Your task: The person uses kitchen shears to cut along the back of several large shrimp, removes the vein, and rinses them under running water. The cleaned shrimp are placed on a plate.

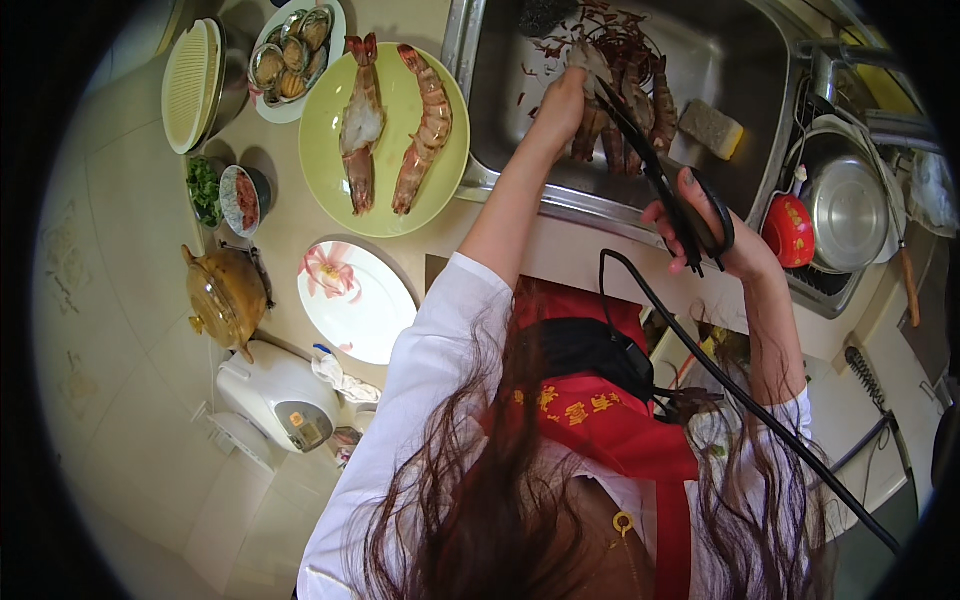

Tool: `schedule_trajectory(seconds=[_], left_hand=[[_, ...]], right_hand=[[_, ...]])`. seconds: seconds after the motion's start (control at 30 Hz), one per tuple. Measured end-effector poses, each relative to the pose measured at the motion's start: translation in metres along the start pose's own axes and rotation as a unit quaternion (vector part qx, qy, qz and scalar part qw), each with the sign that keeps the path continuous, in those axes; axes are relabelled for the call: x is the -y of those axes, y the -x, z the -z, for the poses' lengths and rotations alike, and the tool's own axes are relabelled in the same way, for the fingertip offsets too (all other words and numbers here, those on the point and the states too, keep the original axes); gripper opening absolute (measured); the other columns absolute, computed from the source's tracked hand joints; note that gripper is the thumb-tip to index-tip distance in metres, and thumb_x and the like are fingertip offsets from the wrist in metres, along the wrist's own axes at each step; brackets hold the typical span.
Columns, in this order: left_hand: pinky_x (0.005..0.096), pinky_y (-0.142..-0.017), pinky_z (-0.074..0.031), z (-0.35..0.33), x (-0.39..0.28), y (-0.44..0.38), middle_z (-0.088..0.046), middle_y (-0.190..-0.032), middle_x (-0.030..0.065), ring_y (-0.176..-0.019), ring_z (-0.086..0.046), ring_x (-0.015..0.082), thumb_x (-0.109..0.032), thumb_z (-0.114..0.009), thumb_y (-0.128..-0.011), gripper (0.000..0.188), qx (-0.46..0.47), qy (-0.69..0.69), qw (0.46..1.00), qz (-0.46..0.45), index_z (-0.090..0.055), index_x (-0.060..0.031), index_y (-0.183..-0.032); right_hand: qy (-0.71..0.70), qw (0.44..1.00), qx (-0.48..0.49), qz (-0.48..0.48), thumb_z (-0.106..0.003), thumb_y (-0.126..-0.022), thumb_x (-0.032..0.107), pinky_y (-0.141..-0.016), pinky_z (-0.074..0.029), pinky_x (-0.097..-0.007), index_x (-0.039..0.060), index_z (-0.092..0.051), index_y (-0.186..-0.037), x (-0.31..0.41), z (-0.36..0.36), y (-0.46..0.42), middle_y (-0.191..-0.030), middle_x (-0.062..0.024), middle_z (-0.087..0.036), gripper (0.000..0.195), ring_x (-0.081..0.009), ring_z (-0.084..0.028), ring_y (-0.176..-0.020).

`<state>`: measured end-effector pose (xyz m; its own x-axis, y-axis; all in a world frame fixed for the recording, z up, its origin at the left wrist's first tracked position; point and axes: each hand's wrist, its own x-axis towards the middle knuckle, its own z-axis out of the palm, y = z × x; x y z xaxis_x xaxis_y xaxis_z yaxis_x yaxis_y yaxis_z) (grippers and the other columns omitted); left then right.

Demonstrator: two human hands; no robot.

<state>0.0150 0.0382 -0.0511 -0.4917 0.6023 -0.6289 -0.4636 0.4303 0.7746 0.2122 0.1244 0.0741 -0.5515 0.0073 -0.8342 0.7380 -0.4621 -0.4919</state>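
Over the stainless steel sink (600, 196), my left hand (561, 101) grips a large prawn (589, 60) near its upper end. Black-handled kitchen scissors (637, 135) are in my right hand (701, 217), their blade tips against that prawn; the exact contact is hard to see. Several more prawns (664, 105) lie below in the sink, with thin reddish legs and feelers scattered round them. On the green plate (319, 165) left of the sink rest two prawns: one (362, 131) with pale flesh showing, the other (426, 127) with its banded shell upward.
A sponge (711, 129) and a dark scouring pad (547, 15) lie in the sink. Leftward stand a plate of abalone (289, 64), bowls of chopped greens (204, 187) and reddish mince (246, 199), a flowered plate (367, 307), a lidded pot (225, 296) and a rice cooker (277, 397). Right: a red bowl (789, 231).
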Motion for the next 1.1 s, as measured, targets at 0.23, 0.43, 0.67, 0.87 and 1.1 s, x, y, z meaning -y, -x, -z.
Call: schedule_trajectory(seconds=[0.23, 0.43, 0.67, 0.87, 1.1], left_hand=[[0.0437, -0.085, -0.04, -0.01, 0.03, -0.019, -0.06, -0.095, 0.0287, -0.094, -0.055, 0.0429, -0.033, -0.031, -0.091, 0.049, -0.046, -0.095, 0.99, -0.092, -0.056, 0.0082, -0.099], [0.0394, -0.079, -0.043, -0.005, 0.054, -0.035, -0.062, -0.093, 0.024, -0.088, -0.056, 0.037, -0.031, -0.031, -0.091, 0.047, -0.013, -0.051, 0.993, -0.104, -0.057, 0.0068, -0.099], [0.0388, -0.077, -0.045, -0.004, 0.047, -0.03, -0.063, -0.09, 0.0228, -0.085, -0.059, 0.0348, -0.028, -0.034, -0.09, 0.042, -0.009, -0.058, 0.99, -0.129, -0.057, 0.0052, -0.1], [0.0434, -0.081, -0.043, -0.014, 0.028, 0.007, -0.06, -0.094, 0.0279, -0.091, -0.057, 0.0426, -0.027, -0.038, -0.089, 0.04, -0.028, -0.143, 0.975, -0.166, -0.052, 0.0042, -0.109], [0.0324, -0.074, -0.044, -0.018, 0.023, 0.005, -0.062, -0.09, 0.0104, -0.081, -0.057, 0.0232, -0.025, -0.046, -0.088, 0.038, 0.035, 0.112, 0.972, -0.205, -0.053, 0.0008, -0.115]], right_hand=[[-0.014, 0.998, -0.047, 0.029, -0.051, -0.076, 0.073, -0.043, -0.049, -0.0241, -0.0033, -0.059, -0.081, -0.006, -0.008, -0.012, -0.058, -0.0006, -0.046, 0.077, -0.0094, -0.05, -0.048], [0.044, 0.994, -0.097, 0.03, -0.053, -0.082, 0.064, -0.036, -0.044, -0.0228, -0.0003, -0.055, -0.072, -0.01, -0.015, -0.01, -0.054, 0.0004, -0.046, 0.065, -0.0099, -0.048, -0.04], [0.092, 0.993, -0.063, 0.044, -0.046, -0.084, 0.068, -0.047, -0.049, -0.0263, -0.0017, -0.055, -0.082, -0.007, -0.017, -0.004, -0.058, -0.0017, -0.046, 0.07, -0.0091, -0.048, -0.047], [0.005, 0.997, -0.055, 0.05, -0.046, -0.079, 0.073, -0.048, -0.049, -0.026, -0.001, -0.055, -0.08, 0.001, -0.014, -0.025, -0.058, -0.0012, -0.045, 0.074, -0.0106, -0.049, -0.047], [-0.015, 0.993, -0.072, 0.087, -0.053, -0.078, 0.069, -0.043, -0.048, -0.0244, -0.0009, -0.054, -0.075, 0.004, -0.015, -0.02, -0.056, -0.0013, -0.045, 0.07, -0.0112, -0.049, -0.042]])
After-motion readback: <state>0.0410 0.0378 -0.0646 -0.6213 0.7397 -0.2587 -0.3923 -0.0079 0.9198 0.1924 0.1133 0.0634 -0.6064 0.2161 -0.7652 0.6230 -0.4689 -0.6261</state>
